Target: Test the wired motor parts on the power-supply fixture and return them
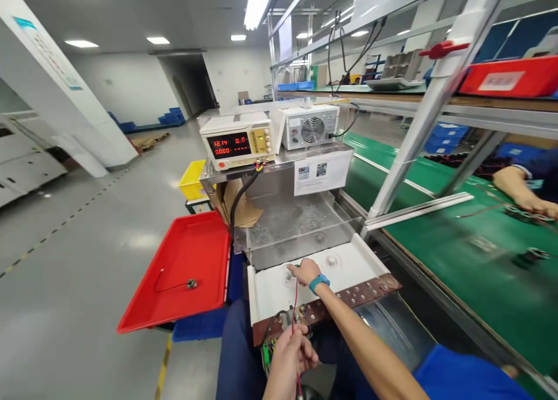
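My right hand (305,271), with a blue band on its wrist, reaches forward onto a white fixture plate (349,266) and rests fingers-down on a round part there; I cannot make out what the fingers hold. A thin red wire (296,298) runs from that hand back to my left hand (290,353), which is closed round the wire close to my lap. Beside the left hand lies a small green circuit board (268,349) with coloured leads. A brown strip with contacts (349,300) edges the plate's near side.
A red tray (183,272) with a small part and a lead hangs at the left. Behind the plate stand a metal tray (300,225), a power supply with red digits (238,139) and a fan unit (309,127). A green conveyor (436,237) runs on the right, where another person's hand (523,193) works.
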A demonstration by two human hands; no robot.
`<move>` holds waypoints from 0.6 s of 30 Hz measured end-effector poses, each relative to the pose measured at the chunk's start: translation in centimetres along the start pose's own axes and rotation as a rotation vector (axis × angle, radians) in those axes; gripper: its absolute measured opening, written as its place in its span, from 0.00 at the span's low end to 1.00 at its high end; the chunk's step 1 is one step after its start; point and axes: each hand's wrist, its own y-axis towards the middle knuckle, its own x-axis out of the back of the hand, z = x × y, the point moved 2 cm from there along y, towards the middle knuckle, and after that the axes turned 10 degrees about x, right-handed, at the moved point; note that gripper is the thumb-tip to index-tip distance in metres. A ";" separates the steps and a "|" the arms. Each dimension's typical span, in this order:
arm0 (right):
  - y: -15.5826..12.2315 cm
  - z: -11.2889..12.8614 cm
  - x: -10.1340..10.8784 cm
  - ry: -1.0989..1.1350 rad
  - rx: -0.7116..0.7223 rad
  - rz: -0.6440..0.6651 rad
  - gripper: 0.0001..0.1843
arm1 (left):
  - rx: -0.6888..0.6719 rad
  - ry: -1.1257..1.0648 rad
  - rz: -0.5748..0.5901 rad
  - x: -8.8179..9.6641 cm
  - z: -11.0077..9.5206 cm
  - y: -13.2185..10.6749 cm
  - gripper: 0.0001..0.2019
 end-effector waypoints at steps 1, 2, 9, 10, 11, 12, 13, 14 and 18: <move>0.7 0.2 -1.1 -0.050 0.005 -0.018 0.26 | 0.003 0.004 -0.018 1.5 -0.2 -0.2 0.28; 1.2 0.4 -1.9 -0.101 0.007 -0.040 0.25 | 0.008 0.008 -0.027 2.8 -0.3 -0.4 0.29; 2.6 2.1 -4.4 -0.266 -0.036 -0.035 0.28 | 0.036 -0.028 -0.028 5.1 0.2 0.1 0.31; 2.8 2.3 -4.2 -0.270 -0.046 -0.023 0.29 | 0.025 -0.039 -0.038 4.7 -0.1 0.1 0.30; 2.9 2.3 -4.0 -0.269 -0.053 -0.011 0.31 | 0.013 -0.046 -0.047 4.4 -0.4 0.1 0.30; 3.1 2.2 -3.7 -0.264 -0.058 0.000 0.34 | 0.001 -0.050 -0.052 4.0 -0.9 0.0 0.30; 3.2 1.9 -3.3 -0.256 -0.062 0.005 0.36 | -0.008 -0.052 -0.056 3.7 -1.4 -0.2 0.29; 3.3 1.5 -3.0 -0.248 -0.061 0.005 0.37 | -0.017 -0.054 -0.057 3.5 -1.9 -0.4 0.29; 3.1 -0.9 -2.2 -0.272 0.101 0.001 0.26 | -0.008 -0.045 -0.017 2.9 -3.5 -1.4 0.26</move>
